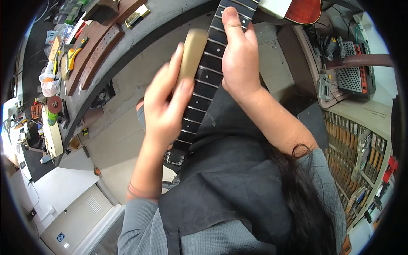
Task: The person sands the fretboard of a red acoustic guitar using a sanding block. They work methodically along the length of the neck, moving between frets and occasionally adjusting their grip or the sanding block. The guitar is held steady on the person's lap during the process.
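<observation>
A guitar neck point(207, 76) with a dark fretboard and metal frets runs slantwise in front of my body, its lower end above my apron. My left hand point(163, 104) is closed round a pale wooden block point(191, 63), which lies along the neck's left edge. That hand and the block are slightly blurred. Higher up, my right hand point(241, 59) grips the neck from its right side, the thumb lying on the fretboard and the other fingers mostly hidden behind. Small metal tuner parts point(174, 158) show at the neck's lower end.
A dark curved workbench point(104, 63) at the left carries drilled wooden boards point(101, 55), a yellow-handled tool point(75, 53) and a green power tool point(52, 115). At right stand a perforated metal box point(352, 68) and a rack of tools point(352, 144). A reddish-brown guitar body point(305, 10) shows at top right.
</observation>
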The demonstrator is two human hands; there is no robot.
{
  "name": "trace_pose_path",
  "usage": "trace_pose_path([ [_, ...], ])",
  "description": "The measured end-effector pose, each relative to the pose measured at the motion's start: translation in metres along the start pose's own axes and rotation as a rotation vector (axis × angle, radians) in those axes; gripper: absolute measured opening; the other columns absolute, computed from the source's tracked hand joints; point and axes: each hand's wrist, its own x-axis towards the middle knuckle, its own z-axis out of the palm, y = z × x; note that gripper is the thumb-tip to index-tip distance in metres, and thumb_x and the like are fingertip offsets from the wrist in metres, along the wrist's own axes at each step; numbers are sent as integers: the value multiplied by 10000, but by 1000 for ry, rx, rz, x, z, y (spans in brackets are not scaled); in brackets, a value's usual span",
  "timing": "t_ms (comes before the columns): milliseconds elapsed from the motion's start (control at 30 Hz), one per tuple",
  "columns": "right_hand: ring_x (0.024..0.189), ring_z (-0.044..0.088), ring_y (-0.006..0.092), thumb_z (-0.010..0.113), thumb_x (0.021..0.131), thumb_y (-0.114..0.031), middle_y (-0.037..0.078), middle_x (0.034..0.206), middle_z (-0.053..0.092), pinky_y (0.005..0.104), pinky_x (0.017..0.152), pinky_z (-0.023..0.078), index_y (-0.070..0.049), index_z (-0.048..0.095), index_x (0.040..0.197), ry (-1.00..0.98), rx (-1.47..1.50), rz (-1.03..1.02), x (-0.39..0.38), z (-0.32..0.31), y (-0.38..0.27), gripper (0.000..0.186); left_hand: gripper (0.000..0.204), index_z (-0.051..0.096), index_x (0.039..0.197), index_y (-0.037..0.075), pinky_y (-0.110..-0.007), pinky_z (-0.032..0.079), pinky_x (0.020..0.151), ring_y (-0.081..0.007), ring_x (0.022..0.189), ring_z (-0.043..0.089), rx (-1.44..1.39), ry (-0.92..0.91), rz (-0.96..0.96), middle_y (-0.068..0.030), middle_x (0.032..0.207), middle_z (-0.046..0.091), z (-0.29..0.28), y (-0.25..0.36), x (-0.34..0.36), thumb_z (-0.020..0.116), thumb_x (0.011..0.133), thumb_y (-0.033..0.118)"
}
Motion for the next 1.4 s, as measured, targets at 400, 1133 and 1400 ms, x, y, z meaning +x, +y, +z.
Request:
trace_pose_path([
  [400, 1031, 626, 131, 586, 1157, -403, 70, 1140, 696, 310, 925, 511, 10, 585, 1265, -61, -64, -46, 9, -5, 9, 427, 538, 578, 1561, -25, -282, 531, 899, -145, 948, 664, -71, 42, -29, -100, 1145, 748, 13, 10, 39, 658, 1035, 55],
  [1133, 1062, 650, 151, 578, 1153, -448, 71, 1141, 714, 333, 972, 516, -14, 582, 1342, -284, -161, 64, 15, -26, -10, 473, 551, 558, 1562, -62, -307, 506, 1064, -171, 1199, 675, -54, 61, -82, -179, 1421, 715, 11, 16, 25, 673, 1035, 50],
  [1400, 985, 585, 86, 515, 1190, -375, 11, 1092, 612, 271, 893, 511, -4, 575, 1326, -260, -144, 251, 12, -24, -29, 400, 598, 542, 1567, -83, -353, 502, 1047, -247, 1196, 695, 233, -35, 56, -211, 1389, 715, -19, -7, -52, 665, 995, 43],
])
